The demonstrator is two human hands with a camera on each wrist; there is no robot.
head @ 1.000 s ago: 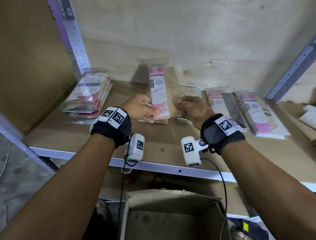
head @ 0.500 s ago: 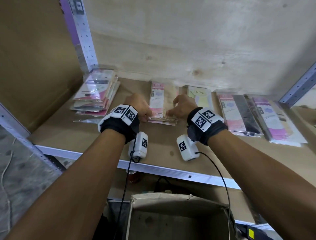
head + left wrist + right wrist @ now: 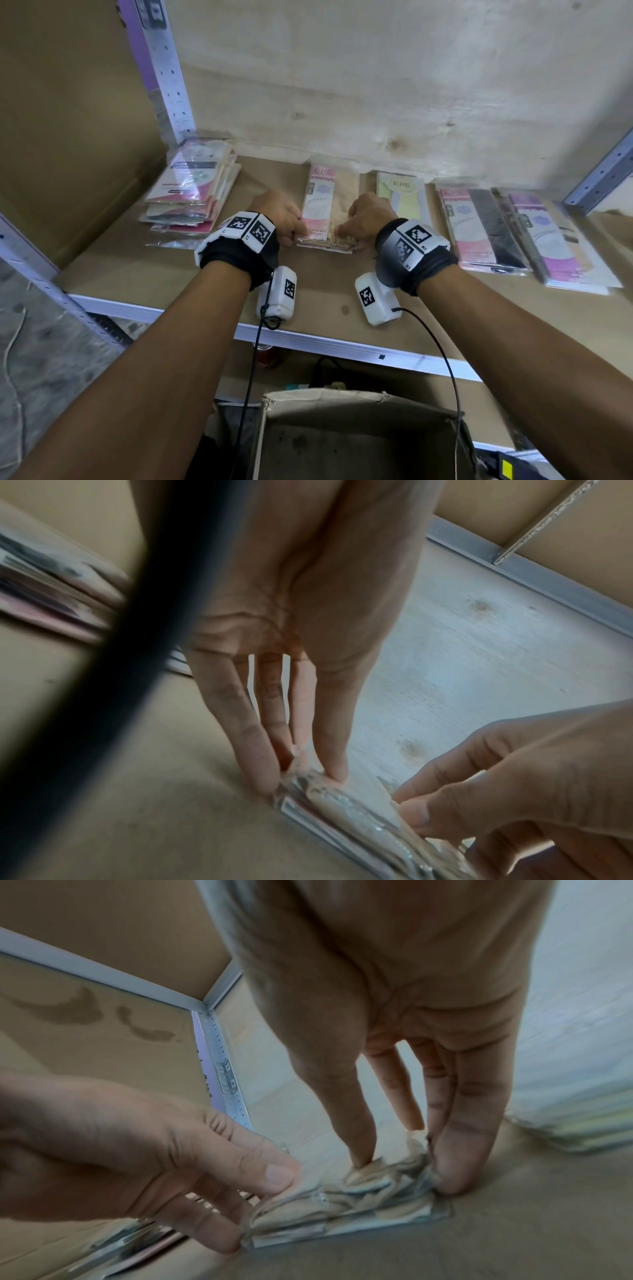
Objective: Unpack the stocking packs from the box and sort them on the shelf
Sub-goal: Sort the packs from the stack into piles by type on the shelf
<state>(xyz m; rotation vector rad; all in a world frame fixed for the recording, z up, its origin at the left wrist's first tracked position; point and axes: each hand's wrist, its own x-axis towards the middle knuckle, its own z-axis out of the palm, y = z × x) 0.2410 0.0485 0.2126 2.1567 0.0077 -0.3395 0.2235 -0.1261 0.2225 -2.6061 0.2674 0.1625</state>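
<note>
A stack of beige stocking packs (image 3: 330,202) with pink labels lies flat on the middle of the shelf (image 3: 178,274). My left hand (image 3: 294,236) pinches its near left corner, thumb on top, and this shows close up in the left wrist view, left hand (image 3: 308,775) on the stack (image 3: 346,813). My right hand (image 3: 346,233) pinches the near right corner. In the right wrist view the right hand (image 3: 400,1175) has its thumb pressed into the crinkled end of the stack (image 3: 346,1202).
A mixed pile of packs (image 3: 195,192) lies at the shelf's left, by the upright post (image 3: 164,68). Right of my hands lie a yellow-green pack (image 3: 406,202), pink-and-black packs (image 3: 479,229) and purple packs (image 3: 555,246). An open cardboard box (image 3: 359,411) stands below the shelf edge.
The beige stack, held tilted up a second ago, now lies flat on the shelf. Both hands have dropped with it and slid to its near end.
</note>
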